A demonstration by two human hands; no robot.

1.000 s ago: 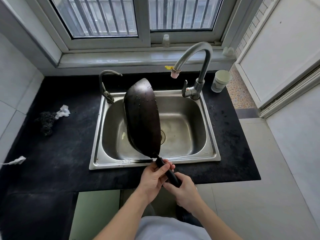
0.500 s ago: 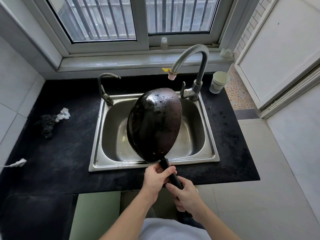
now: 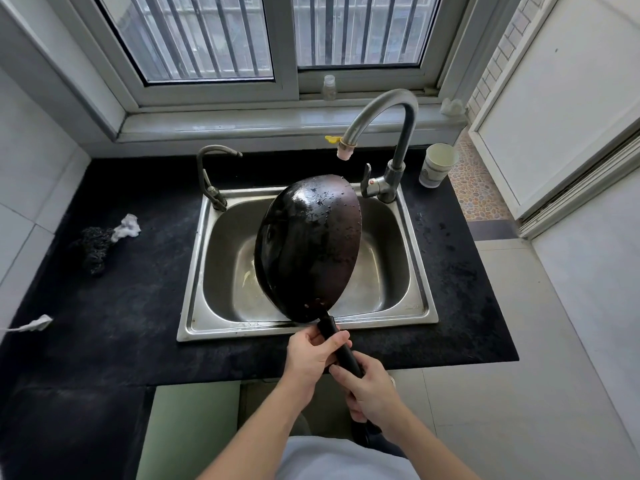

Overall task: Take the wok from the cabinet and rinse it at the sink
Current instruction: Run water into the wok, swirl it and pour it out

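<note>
Over the black countertop's near edge, both hands curl round the wok's handle, the left hand ahead of the right hand. Just beyond the fingers, the wet wok tilts over the steel sink, below a barred window.

Wok: dark, glossy wet metal. Sink: brushed steel. Bench: matt black, speckled. Cup: paper.
</note>
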